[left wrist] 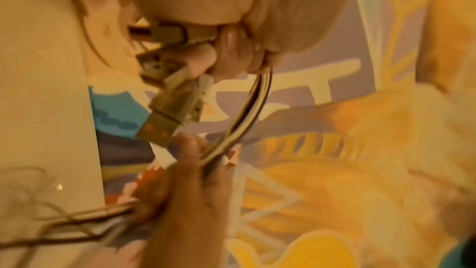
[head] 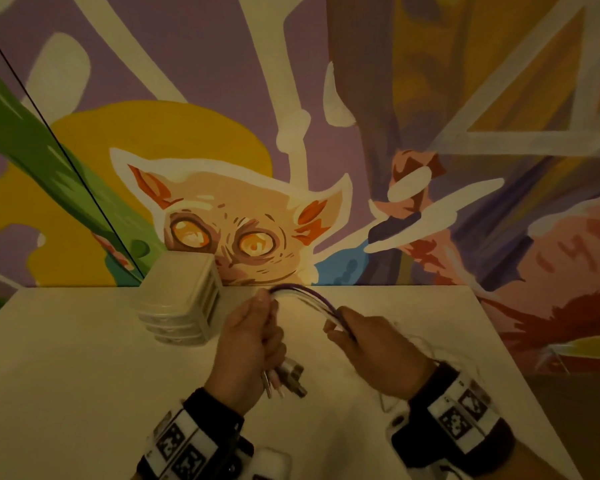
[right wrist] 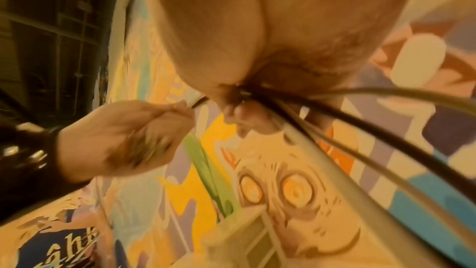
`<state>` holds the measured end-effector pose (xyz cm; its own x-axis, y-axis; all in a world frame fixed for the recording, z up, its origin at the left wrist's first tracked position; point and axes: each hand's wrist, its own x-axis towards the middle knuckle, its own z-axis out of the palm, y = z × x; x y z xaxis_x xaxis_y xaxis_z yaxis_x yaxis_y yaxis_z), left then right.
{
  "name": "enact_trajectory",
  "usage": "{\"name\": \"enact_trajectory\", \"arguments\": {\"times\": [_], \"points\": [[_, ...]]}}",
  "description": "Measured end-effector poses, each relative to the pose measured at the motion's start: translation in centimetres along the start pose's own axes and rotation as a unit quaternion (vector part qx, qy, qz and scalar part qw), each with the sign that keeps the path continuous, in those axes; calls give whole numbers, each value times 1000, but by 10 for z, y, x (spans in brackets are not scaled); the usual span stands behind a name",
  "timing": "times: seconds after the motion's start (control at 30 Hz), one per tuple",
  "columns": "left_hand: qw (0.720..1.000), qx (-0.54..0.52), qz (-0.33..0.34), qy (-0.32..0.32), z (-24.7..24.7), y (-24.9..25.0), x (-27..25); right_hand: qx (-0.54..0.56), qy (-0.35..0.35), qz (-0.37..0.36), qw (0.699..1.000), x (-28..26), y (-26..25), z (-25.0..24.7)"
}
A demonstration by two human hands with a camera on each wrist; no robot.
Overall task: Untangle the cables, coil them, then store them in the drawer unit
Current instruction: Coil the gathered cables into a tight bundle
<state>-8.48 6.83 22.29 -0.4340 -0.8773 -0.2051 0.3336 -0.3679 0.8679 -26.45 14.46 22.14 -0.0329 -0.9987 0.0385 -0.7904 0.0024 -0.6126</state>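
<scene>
A bundle of cables [head: 305,296], purple and white strands, arches between my two hands above the white table [head: 84,368]. My left hand [head: 257,327] grips one end of the bundle; USB plugs [head: 288,377] stick out below its fist, seen close up as plugs [left wrist: 165,113] in the left wrist view. My right hand [head: 347,329] pinches the cables [right wrist: 335,117] a short way along. Their loose tails [left wrist: 64,219] trail onto the table behind it. The small beige drawer unit [head: 184,299] stands at the table's back edge, left of my hands, its drawers shut.
A painted mural wall [head: 257,209] rises directly behind the table. The table's right edge [head: 520,375] runs diagonally past my right wrist, with dark floor beyond. Thin cable strands [head: 426,344] lie on the table near my right forearm.
</scene>
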Motion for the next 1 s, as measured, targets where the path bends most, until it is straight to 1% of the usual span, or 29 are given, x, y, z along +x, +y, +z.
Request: {"name": "enact_trajectory", "arguments": {"times": [0.03, 0.07, 0.1, 0.13, 0.17, 0.23, 0.27, 0.3, 0.37, 0.4, 0.5, 0.57, 0.63, 0.7, 0.8, 0.9, 0.93, 1.0], "points": [[999, -41, 0, 12, 1, 1, 2, -7, 8, 12, 1000, -3, 0, 12], [999, -53, -2, 10, 4, 2, 1, -18, -2, 28, 999, -5, -1, 24], [1000, -28, -7, -2, 8, 2, -2, -28, -24, 41, 998, -6, -1, 34], [999, 31, -15, -14, 12, -1, -5, -40, -50, 50, 997, -6, -3, 43], [993, 113, -24, -23, 15, -5, -8, -54, -72, 54, 994, -6, -5, 49], [965, 257, -41, -34, 17, -14, -13, -92, -99, 55, 989, -6, -7, 54], [953, 298, -40, -36, 17, -16, -13, -115, -104, 56, 986, -6, -8, 52], [948, 313, -36, -33, 18, -15, -13, -136, -106, 56, 983, -6, -9, 49], [949, 312, -24, -31, 18, -12, -13, -175, -114, 55, 976, -7, -12, 42], [953, 301, -31, -33, 18, -11, -14, -199, -123, 51, 971, -8, -15, 40], [966, 238, -93, -38, 22, -11, -16, -266, -178, 32, 947, -11, -25, 42], [965, 223, -135, -31, 24, -15, -14, -272, -210, 37, 939, -13, -30, 45], [965, 211, -153, -23, 26, -17, -14, -273, -225, 44, 934, -15, -32, 44], [970, 180, -165, -10, 27, -16, -14, -271, -236, 37, 933, -16, -31, 43], [977, 121, -177, 10, 26, -15, -14, -250, -250, 35, 935, -17, -29, 44], [979, 85, -183, 27, 21, -13, -13, -175, -253, 48, 950, -18, -21, 46], [979, 96, -175, 30, 18, -13, -12, -134, -249, 59, 957, -18, -17, 44], [974, 171, -146, 37, 10, -12, -8, -68, -229, 87, 967, -20, -7, 40]]}}
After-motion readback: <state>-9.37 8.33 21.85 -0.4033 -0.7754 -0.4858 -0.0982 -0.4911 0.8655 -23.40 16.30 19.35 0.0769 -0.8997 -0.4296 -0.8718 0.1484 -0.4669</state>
